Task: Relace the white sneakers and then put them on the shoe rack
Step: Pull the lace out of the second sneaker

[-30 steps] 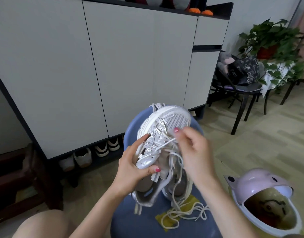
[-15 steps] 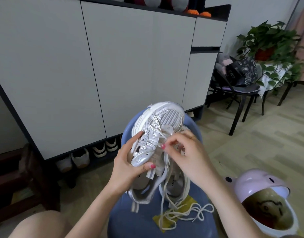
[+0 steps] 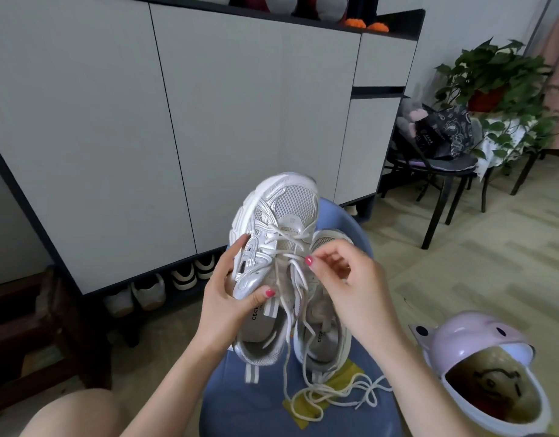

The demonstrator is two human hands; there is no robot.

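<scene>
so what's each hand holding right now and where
The left hand grips the raised white sneaker by its side, mid-length. The right hand pinches the shoelace at the eyelets over the tongue.

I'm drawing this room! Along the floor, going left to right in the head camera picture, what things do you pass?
Dark wooden bench → shoes under the cabinet → blue stool → pink animal-shaped bin.
</scene>
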